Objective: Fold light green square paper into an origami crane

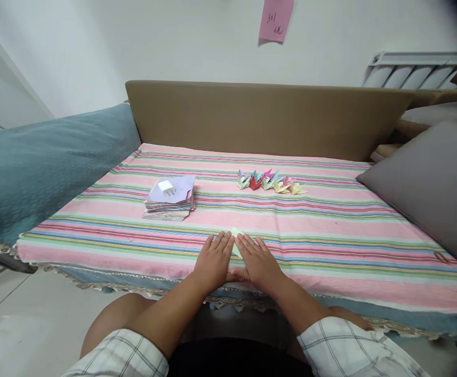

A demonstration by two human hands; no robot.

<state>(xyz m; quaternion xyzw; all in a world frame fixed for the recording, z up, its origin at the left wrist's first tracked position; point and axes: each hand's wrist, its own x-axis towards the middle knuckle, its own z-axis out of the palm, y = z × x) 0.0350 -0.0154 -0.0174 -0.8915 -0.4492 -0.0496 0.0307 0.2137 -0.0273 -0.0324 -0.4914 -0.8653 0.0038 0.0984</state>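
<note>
A small piece of pale green folded paper (236,249) lies on the striped cloth near the front edge. My left hand (214,261) presses flat over its left side, fingers stretched out. Over the right side lies my right hand (260,262), also flat with the fingers extended. The thumbs meet just below the paper. Most of the paper is hidden under my hands; only its top tip and a strip between the hands show, so its exact fold cannot be made out.
Several folded paper cranes (267,181) stand in rows farther back. To the left is a stack of coloured paper (169,205) with a white plug adapter (166,187) on top. A grey cushion (428,183) lies at the right; a blue-covered armrest (59,157) bounds the left.
</note>
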